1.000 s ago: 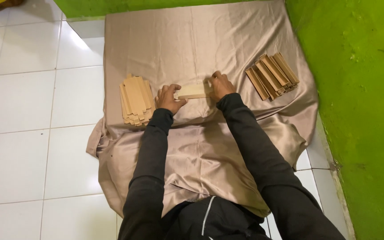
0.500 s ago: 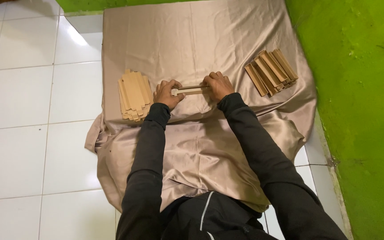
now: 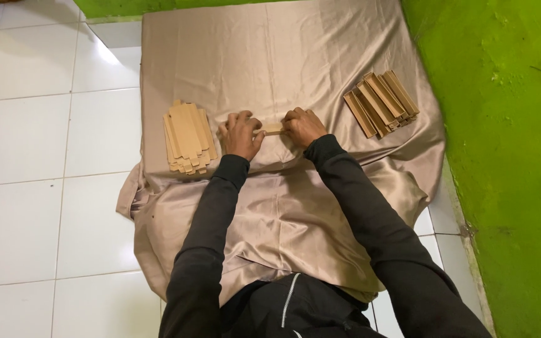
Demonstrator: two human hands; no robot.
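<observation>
I hold both arms stretched forward in dark sleeves; my left hand (image 3: 240,134) and right hand (image 3: 303,127) sit close together, fingers curled shut, knuckles up.

floor (image 3: 39,206): white glossy tiles, glare upper left | wall (image 3: 508,156): bright green, paint flaking right

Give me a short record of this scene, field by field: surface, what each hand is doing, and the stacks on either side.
surface: beige satin cloth spread over a white tile floor
left hand: closed on the left end of a narrow cardboard strip
right hand: closed on the strip's right end
left of hands: stack of flat cardboard pieces
right of hands: pile of folded cardboard sleeves
wall: green wall along the right side
</observation>
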